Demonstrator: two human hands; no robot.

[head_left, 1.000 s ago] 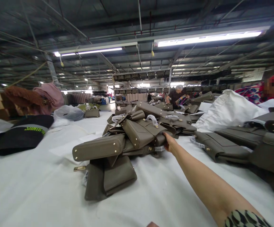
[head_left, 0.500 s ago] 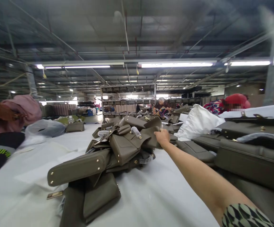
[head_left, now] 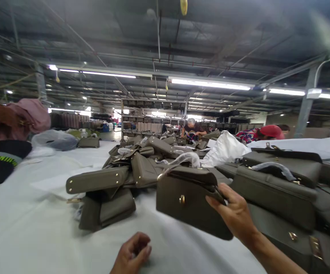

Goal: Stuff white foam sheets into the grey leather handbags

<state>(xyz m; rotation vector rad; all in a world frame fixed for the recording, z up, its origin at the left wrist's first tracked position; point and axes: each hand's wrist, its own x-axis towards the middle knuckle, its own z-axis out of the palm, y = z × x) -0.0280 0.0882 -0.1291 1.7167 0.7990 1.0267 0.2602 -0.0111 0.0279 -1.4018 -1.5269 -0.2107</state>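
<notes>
Two hands [head_left: 235, 215], roughly a dozen olive handbags [head_left: 192, 201], two co-workers [head_left: 192, 127]

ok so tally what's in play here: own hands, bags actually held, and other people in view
own hands: 2, left hand and right hand
olive bag held by the right hand: 1
other people: 2, person at the shelves, person in a red cap
total: 5

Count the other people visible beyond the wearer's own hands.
2: one person at the far shelving, centre; another in a red cap behind the right-hand bags. Others may be hidden.
</notes>
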